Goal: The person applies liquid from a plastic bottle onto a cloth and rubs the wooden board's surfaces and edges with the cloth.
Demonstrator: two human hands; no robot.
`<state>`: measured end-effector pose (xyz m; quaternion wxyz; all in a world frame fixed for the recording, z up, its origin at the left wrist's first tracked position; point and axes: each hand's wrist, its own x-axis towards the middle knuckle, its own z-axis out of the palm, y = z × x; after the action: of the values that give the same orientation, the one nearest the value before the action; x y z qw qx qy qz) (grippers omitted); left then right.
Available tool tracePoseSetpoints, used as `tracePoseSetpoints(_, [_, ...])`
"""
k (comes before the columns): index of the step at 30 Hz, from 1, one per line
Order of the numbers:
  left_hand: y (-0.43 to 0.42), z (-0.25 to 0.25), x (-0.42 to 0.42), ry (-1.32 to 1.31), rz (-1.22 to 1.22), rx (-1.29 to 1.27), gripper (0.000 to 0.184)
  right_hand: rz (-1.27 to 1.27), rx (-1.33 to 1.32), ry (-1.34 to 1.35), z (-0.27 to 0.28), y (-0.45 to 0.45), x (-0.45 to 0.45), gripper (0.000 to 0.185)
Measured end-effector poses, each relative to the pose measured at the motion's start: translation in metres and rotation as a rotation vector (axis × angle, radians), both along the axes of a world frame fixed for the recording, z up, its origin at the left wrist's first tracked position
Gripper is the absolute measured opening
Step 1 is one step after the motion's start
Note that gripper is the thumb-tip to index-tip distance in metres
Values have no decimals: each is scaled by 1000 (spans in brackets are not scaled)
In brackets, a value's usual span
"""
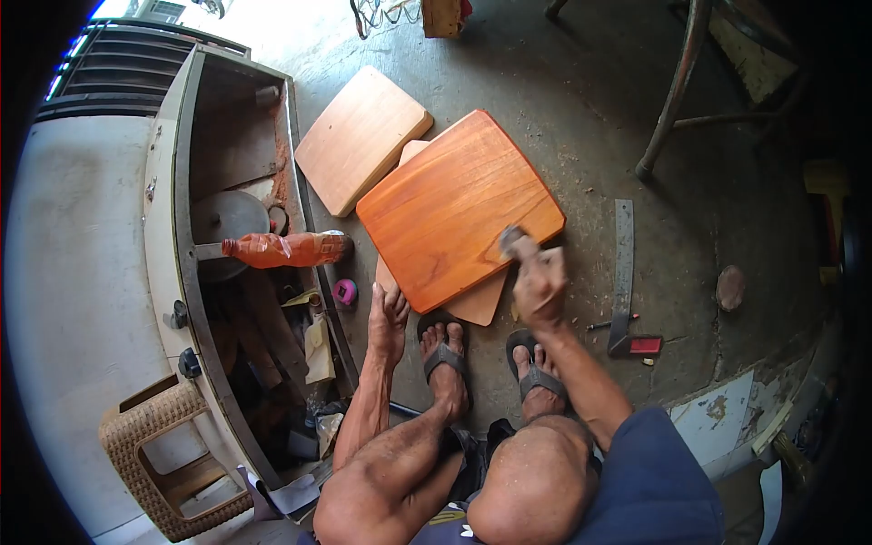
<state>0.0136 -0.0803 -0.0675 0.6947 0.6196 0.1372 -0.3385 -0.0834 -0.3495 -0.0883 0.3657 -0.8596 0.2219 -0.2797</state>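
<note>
Grips small grey item (511, 241) in right hand (542, 283), fingers curled round it; too blurred to identify. Holds it over near edge of orange-brown wooden board (454, 209), toward the right; can't tell if pressing on the surface. Puts left hand (389, 318) at board's near-left corner, fingers close together; can't tell if pinching the edge or just touching.

Lies on floor (590, 109) in front of feet: orange-brown board, face up, corners cut off, grain showing, set on top of pale lower board (479, 303) peeking out underneath. Sits just beside, far left: pale wooden board (363, 136), unstained-looking.

Squats or sits low, knees bent, in sandals (445, 360).

At left, has open cabinet (166, 263) full of clutter, with bottle of orange liquid (286, 250) overlapping its edge in view; can't tell if upright. Has pink round item (344, 292) near left hand. At right, well apart from board: metal square (623, 254) with red part on its short arm, then brownish disc (729, 288) farther right. Includes woven-pattern stool (127, 436) at lower left.
</note>
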Motion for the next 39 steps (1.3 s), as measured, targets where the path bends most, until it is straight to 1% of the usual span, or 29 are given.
tracePoseSetpoints(1, [-1, -1, 2, -6, -2, -5, 86, 79, 13, -87, -7, 22, 1, 39])
tracePoseSetpoints(4, [2, -1, 3, 22, 29, -47, 86, 301, 153, -188, -8, 84, 5, 40])
tracePoseSetpoints(5, [2, 5, 2, 68, 25, -62, 87, 393, 189, -203, -17, 97, 4, 39])
tracePoseSetpoints(7, [-4, 6, 9, 91, 16, -82, 88, 531, 279, -256, 6, 91, 10, 39])
tracePoseSetpoints(9, [2, 5, 5, 102, 20, -105, 90, 326, 178, -251, 28, 55, 9, 40])
tracePoseSetpoints(10, [-1, 7, 5, 100, 38, -40, 92, 178, 115, -195, 26, 30, 8, 40])
tracePoseSetpoints(11, [-1, 8, 6, 103, 55, -41, 92, 32, 46, -133, 19, 5, 6, 41])
tracePoseSetpoints(13, [-2, 4, 6, 112, 94, -30, 82, -186, 16, -123, 6, -27, 3, 41])
tracePoseSetpoints(14, [0, 3, 7, 129, 83, -53, 82, -175, 10, -116, 3, -21, 0, 41])
tracePoseSetpoints(15, [2, 1, 7, 145, 72, -75, 83, -80, 10, -115, -2, -10, -3, 40])
tracePoseSetpoints(17, [-3, 2, 2, 61, 57, 0, 85, 79, 55, -139, 1, 12, -2, 41])
tracePoseSetpoints(18, [1, -2, 1, 36, 27, -13, 87, 129, 68, -134, 2, 28, -4, 40])
tracePoseSetpoints(19, [1, -3, 1, 33, 22, -11, 87, 230, 75, -149, 5, 41, -5, 41])
tracePoseSetpoints(20, [0, -5, -1, 27, 34, -19, 88, 266, 62, -149, -8, 63, -7, 40])
tracePoseSetpoints(21, [1, -6, -2, 23, 49, -25, 88, 361, 60, -147, -13, 79, -9, 41])
tracePoseSetpoints(23, [7, -6, -2, 33, 38, -64, 90, 529, 107, -168, -6, 100, -7, 40])
tracePoseSetpoints(25, [8, 1, 2, 114, 20, -138, 92, 554, 138, -173, 12, 97, -3, 39])
tracePoseSetpoints(26, [8, 4, 8, 97, 23, -143, 92, 576, 177, -178, 19, 96, 4, 39])
tracePoseSetpoints(27, [10, 3, 8, 142, 11, -173, 93, 471, 199, -198, 19, 92, 7, 40])
tracePoseSetpoints(29, [13, -2, -9, 200, 20, -210, 94, 563, 123, -77, 14, 85, 5, 38])
tracePoseSetpoints(31, [9, -9, -7, 228, 18, -202, 95, 489, 21, -136, 24, 51, 20, 38])
tracePoseSetpoints(32, [11, -9, -9, 233, 2, -208, 97, 372, -1, -257, 37, 19, 40, 36])
tracePoseSetpoints(33, [10, -6, -6, 235, 26, -218, 97, 129, -93, -68, 38, -3, 48, 33])
tracePoseSetpoints(34, [8, -1, -4, 223, 10, -251, 97, 41, -165, -39, 33, -34, 60, 30])
tracePoseSetpoints(36, [10, -5, -4, 236, -2, -330, 98, -117, -188, -32, 17, -72, 77, 31])
tracePoseSetpoints(37, [10, -8, -6, 231, 10, -355, 98, -101, -210, -37, 16, -64, 78, 31])
tracePoseSetpoints(39, [10, -14, -9, 218, 32, -358, 97, 166, -174, -52, 11, -27, 62, 31])
